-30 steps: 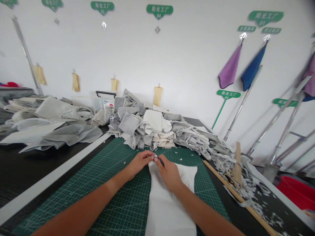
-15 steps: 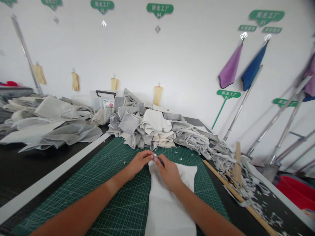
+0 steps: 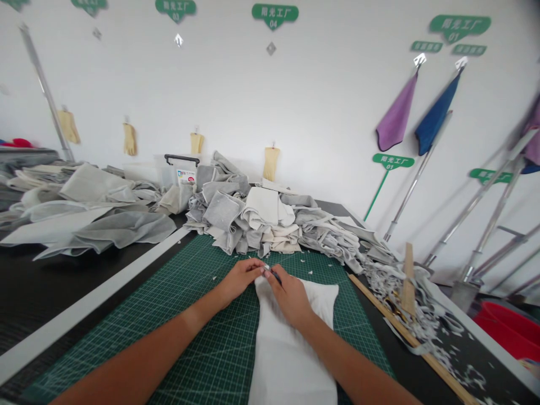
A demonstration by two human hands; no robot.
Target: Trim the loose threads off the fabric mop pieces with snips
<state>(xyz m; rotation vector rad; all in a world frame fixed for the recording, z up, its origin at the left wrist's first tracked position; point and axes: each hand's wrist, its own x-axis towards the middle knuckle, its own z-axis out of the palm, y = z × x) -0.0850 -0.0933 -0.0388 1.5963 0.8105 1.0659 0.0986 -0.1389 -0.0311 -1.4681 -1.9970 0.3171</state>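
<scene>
A white cloth (image 3: 291,360) lies flat on a green cutting mat (image 3: 211,360). The right hand (image 3: 289,295) grips a small dark-handled blade (image 3: 276,275) (too small to name exactly) at the cloth's top. The left hand (image 3: 238,278) curls closed beside it (pinching the cloth or not, I cannot tell), near a heap of grey fabric scraps (image 3: 257,219).
</scene>
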